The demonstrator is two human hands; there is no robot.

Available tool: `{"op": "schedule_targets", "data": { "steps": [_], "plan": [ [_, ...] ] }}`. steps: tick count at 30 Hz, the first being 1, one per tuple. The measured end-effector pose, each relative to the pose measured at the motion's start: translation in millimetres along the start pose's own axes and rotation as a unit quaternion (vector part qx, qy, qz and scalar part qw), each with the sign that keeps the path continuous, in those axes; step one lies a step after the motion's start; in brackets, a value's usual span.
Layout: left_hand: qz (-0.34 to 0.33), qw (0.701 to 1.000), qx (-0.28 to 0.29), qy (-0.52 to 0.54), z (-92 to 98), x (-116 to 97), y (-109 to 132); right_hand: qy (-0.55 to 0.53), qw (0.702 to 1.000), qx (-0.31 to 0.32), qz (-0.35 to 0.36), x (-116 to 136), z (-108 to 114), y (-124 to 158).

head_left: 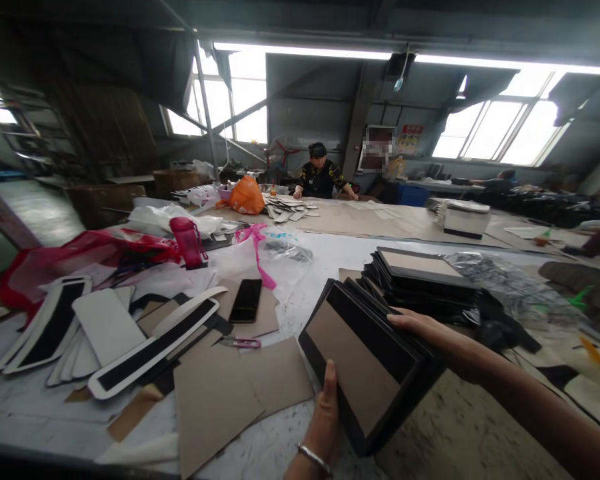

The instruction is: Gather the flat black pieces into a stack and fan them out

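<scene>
Both my hands hold a thick, tilted stack of black-edged panels (353, 350), the front one with a tan cardboard-like middle. My left hand (326, 407), with a bracelet at the wrist, grips the lower left edge, thumb on the front face and the other fingers hidden behind. My right hand (425, 330) is closed over the upper right edge, its fingertips at the top. Behind it lies another pile of similar black and tan panels (420, 267). Left of the held stack are loose tan cardboard sheets (220, 400) on the table.
A phone (246, 300) and pink-handled thread snips (243, 343) lie left of centre. White and black curved pieces (107, 327) spread at the left, near a pink bottle (185, 240). Clear plastic (510, 287) lies at the right. Another person (320, 177) sits across the table.
</scene>
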State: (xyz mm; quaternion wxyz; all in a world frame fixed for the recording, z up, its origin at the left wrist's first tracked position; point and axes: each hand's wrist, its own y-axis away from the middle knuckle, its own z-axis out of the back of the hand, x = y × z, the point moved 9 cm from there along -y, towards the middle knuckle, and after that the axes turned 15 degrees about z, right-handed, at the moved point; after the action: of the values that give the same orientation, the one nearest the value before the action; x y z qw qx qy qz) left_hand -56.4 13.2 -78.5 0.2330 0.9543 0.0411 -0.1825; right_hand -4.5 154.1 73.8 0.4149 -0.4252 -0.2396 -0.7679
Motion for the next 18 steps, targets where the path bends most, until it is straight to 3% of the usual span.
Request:
{"op": "schedule_targets", "data": {
  "steps": [4,6,8,10,15,18],
  "plan": [
    [0.012,0.988,-0.048,-0.145,4.2,-13,5,-0.021,1.000,0.018,0.006,-5,0,-4],
    [-0.011,0.962,-0.155,-0.227,25.1,-25,8,-0.014,0.999,0.032,-0.003,-8,-3,-5],
    [-0.070,0.913,-0.287,-0.281,48.4,-44,18,0.025,0.999,0.032,-0.001,-9,-6,-6],
    [-0.129,0.872,-0.364,-0.302,61.5,-58,31,0.087,0.996,0.031,0.014,-5,-10,-4],
    [-0.217,0.835,-0.407,-0.301,70.6,-63,56,0.260,0.965,0.021,0.034,11,-32,12],
    [-0.241,0.844,-0.380,-0.293,66.9,-57,63,0.339,0.940,0.003,0.044,26,-47,24]
  ]
}}
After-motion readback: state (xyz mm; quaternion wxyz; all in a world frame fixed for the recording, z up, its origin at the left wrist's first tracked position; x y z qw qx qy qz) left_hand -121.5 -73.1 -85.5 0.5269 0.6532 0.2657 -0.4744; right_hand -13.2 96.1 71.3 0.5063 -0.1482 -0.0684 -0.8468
